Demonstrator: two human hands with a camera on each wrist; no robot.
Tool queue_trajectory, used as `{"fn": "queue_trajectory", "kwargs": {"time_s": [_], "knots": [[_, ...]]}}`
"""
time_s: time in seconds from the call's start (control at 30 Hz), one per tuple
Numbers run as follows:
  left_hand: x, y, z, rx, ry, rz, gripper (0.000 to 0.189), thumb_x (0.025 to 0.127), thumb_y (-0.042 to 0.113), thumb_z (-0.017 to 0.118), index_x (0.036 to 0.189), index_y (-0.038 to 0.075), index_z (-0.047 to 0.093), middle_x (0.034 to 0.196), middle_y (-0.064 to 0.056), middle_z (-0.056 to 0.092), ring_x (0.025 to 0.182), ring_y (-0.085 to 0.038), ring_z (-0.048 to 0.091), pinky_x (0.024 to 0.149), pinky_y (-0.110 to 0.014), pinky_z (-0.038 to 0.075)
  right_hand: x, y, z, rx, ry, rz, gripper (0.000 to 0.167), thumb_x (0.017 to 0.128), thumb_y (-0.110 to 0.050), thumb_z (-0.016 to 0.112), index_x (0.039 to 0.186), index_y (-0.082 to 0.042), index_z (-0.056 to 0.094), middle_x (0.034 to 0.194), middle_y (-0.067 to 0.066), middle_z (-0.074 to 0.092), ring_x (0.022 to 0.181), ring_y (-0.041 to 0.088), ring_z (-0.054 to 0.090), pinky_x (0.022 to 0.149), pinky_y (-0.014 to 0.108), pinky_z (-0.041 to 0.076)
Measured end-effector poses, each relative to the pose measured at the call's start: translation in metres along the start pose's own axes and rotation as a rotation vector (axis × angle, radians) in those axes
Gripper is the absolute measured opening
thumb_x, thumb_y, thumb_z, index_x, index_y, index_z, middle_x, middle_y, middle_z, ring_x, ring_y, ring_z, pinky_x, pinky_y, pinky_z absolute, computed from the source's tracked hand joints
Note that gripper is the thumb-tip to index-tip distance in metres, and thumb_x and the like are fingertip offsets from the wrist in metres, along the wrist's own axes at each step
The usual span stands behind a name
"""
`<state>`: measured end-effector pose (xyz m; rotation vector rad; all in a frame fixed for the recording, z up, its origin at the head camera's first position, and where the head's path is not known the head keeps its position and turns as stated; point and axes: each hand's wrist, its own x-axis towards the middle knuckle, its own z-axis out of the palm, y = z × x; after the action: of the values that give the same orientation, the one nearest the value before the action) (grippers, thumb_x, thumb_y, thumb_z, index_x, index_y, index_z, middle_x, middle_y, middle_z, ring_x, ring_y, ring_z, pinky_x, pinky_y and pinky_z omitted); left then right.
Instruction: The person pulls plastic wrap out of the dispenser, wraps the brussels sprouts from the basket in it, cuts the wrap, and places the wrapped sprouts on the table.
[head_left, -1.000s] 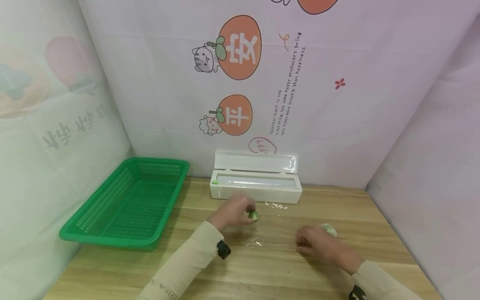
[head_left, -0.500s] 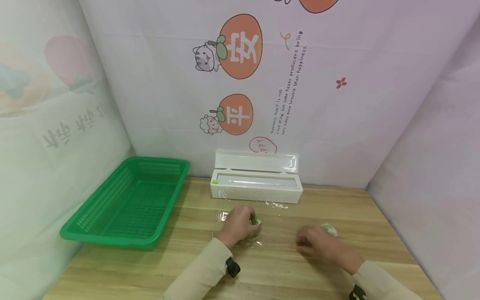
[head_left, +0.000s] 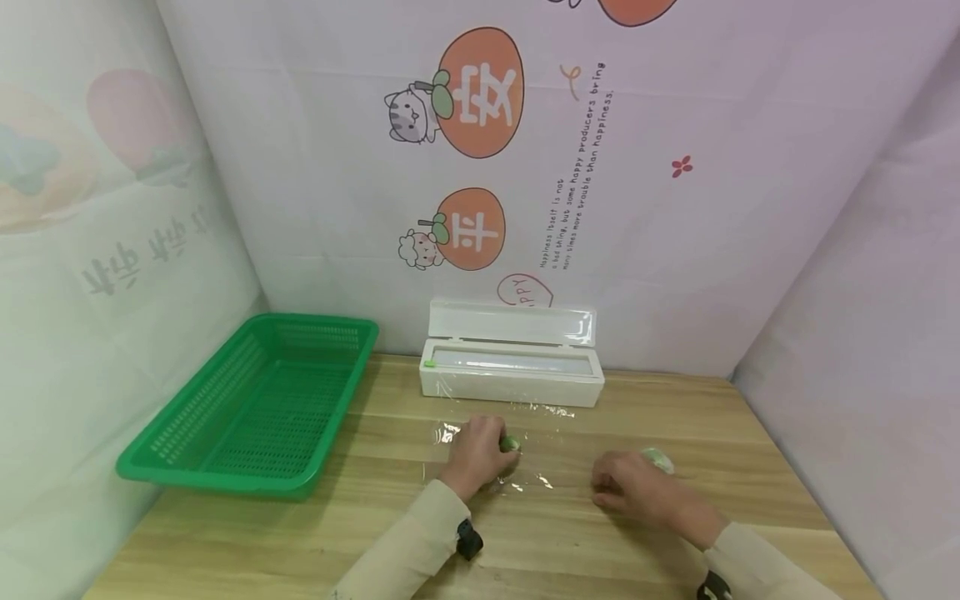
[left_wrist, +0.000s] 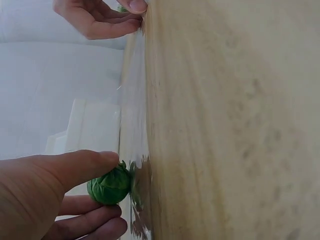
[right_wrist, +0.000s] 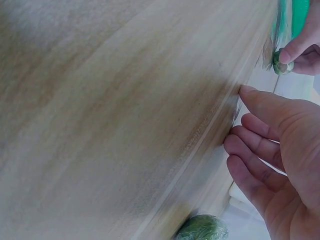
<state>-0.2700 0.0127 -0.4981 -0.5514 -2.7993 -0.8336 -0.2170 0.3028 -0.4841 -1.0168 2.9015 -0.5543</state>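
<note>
My left hand (head_left: 477, 454) pinches a Brussels sprout (left_wrist: 109, 186) between thumb and fingers, low over a sheet of clear plastic wrap (head_left: 551, 458) on the table. In the left wrist view, the sprout's underside meets the wrap. My right hand (head_left: 637, 483) rests at the wrap's right side; its thumb and fingertips touch down apart from each other, as the right wrist view shows. Just behind that hand lies a second sprout (right_wrist: 202, 229), covered in shiny film. How firmly the right fingertips press the wrap cannot be seen.
A white cling film dispenser (head_left: 513, 387) with its lid raised stands at the back against the printed cloth wall. To the left is a green perforated basket (head_left: 315, 479). Cloth walls also bound the wooden table (head_left: 555, 558) at left and right.
My left hand has come slightly right and nearer with the sprout, lowering it over the wrap. More glints show on the wrap beside it. The right hand has stayed in place.
</note>
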Motion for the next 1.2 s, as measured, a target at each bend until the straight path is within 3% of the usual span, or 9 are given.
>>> {"fn": "queue_trajectory", "kwargs": {"time_s": [0.23,0.43,0.57,0.7,0.97,1.2], "knots": [[0.000,-0.008,-0.013,-0.087,-0.073,0.009,0.029,0.082,0.027,0.091,0.079,0.008,0.069,0.073,-0.001,0.067,0.058,-0.007,0.050,0.051,-0.021,0.046,0.000,-0.001,-0.001,0.005,0.010,-0.013,0.016,0.089,-0.014,0.083,0.085,-0.020,0.069,0.079,-0.014,0.062,0.069,-0.005,0.050,0.058,0.015,0.049],[-0.008,-0.026,-0.036,-0.126,-0.112,0.049,0.026,0.086,0.020,0.086,0.101,0.002,0.076,0.096,-0.010,0.077,0.073,-0.012,0.066,0.070,-0.029,0.059,-0.001,-0.001,-0.002,-0.002,0.026,-0.034,0.019,0.089,-0.013,0.084,0.083,-0.020,0.067,0.079,-0.012,0.062,0.070,-0.003,0.051,0.059,0.016,0.049],[-0.017,-0.041,-0.054,-0.127,-0.178,0.101,0.027,0.090,0.019,0.083,0.109,0.001,0.076,0.106,-0.012,0.077,0.094,-0.021,0.072,0.083,-0.034,0.063,-0.003,-0.001,-0.003,0.005,0.037,-0.041,0.019,0.088,-0.014,0.084,0.084,-0.020,0.067,0.080,-0.011,0.063,0.071,-0.001,0.054,0.060,0.017,0.051],[-0.030,-0.055,-0.070,-0.106,-0.271,0.173,0.027,0.093,0.019,0.080,0.115,0.004,0.075,0.111,-0.007,0.077,0.104,-0.020,0.071,0.094,-0.036,0.062,-0.005,0.000,-0.004,0.002,0.038,-0.028,0.017,0.088,-0.018,0.085,0.087,-0.018,0.069,0.081,-0.009,0.065,0.072,0.000,0.056,0.061,0.018,0.052],[-0.056,-0.082,-0.092,-0.019,-0.354,0.344,0.022,0.087,0.016,0.085,0.106,0.008,0.077,0.102,-0.001,0.077,0.095,-0.011,0.068,0.089,-0.029,0.062,-0.009,0.003,-0.008,-0.078,0.047,-0.058,0.021,0.083,-0.023,0.089,0.091,-0.014,0.073,0.085,-0.007,0.070,0.076,0.005,0.062,0.068,0.024,0.058],[-0.063,-0.100,-0.095,0.047,-0.369,0.433,0.029,0.084,0.022,0.089,0.109,0.011,0.078,0.104,0.002,0.078,0.096,-0.006,0.069,0.093,-0.027,0.061,-0.008,0.005,-0.008,-0.134,0.062,-0.168,0.022,0.082,-0.024,0.090,0.096,-0.015,0.075,0.094,-0.003,0.074,0.085,0.011,0.069,0.076,0.030,0.063]]}}
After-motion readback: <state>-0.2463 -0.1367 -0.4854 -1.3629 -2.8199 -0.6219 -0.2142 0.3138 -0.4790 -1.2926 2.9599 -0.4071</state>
